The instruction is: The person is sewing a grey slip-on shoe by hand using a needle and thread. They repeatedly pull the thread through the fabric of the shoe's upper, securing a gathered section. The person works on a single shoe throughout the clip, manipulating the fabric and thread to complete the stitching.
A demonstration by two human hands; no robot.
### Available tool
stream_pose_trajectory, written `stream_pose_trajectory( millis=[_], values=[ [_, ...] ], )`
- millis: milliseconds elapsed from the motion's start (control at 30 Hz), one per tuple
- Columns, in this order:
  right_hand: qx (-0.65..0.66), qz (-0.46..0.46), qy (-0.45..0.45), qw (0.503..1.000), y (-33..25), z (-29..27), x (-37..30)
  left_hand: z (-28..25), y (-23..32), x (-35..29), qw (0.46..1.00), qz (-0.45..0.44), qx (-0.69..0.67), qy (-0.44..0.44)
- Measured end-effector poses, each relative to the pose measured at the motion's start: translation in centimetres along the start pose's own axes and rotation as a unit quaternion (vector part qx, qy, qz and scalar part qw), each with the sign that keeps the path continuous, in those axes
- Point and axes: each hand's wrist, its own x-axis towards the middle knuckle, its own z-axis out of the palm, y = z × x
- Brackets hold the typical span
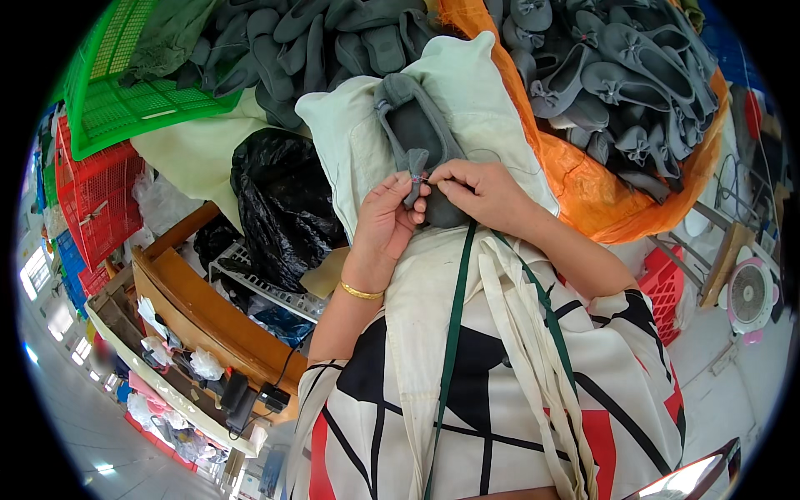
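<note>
A dark grey flat shoe (457,152) rests on a white cushion (350,117) in front of me, its toe end pointing toward my body. My left hand (389,215) pinches a small grey fabric bow (416,160) over the shoe, with a bit of coloured trim at its middle. Close against it, my right hand (483,193) is closed in a pinch on what looks like a thin needle touching the bow's centre. A fine thread curves over the cushion beside the right hand. Part of the shoe's near end is hidden behind my fingers.
Grey shoes without bows (287,54) are heaped beyond the cushion. At right, an orange sack (583,208) holds several grey shoes with bows. A green crate (150,121), black plastic bag (283,183) and wooden drawer unit (192,292) stand left. A white fan (748,292) is far right.
</note>
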Motion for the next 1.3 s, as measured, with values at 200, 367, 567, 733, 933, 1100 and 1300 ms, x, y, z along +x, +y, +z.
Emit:
stream_pose_trajectory(
  millis=[200,367,567,733,933,1100,1300],
  values=[
    [0.006,0.015,-0.010,1.000,-0.1,-0.1,-0.1,0.1,0.0,0.0,1.000,0.000,-0.002,0.003],
    [-0.012,0.045,-0.029,0.998,-0.5,-0.3,0.0,0.1,-0.1,0.1,1.000,0.009,0.010,0.002],
    [0.000,0.017,-0.008,1.000,-0.1,-0.2,0.1,0.3,-0.5,-0.2,0.998,0.040,0.027,0.037],
    [0.082,0.117,-0.072,0.987,0.2,-0.8,0.0,0.5,-1.1,-0.2,0.990,0.071,0.096,0.071],
    [0.131,0.193,-0.075,0.969,0.2,-0.2,0.0,0.8,-1.2,-0.3,0.983,0.077,0.147,0.075],
    [0.113,0.216,-0.069,0.967,0.2,0.2,0.2,0.5,-1.1,-0.3,0.982,0.073,0.162,0.066],
    [0.123,0.220,-0.072,0.965,1.0,0.5,0.5,0.7,-1.2,-0.5,0.979,0.087,0.171,0.070]
  ],
)
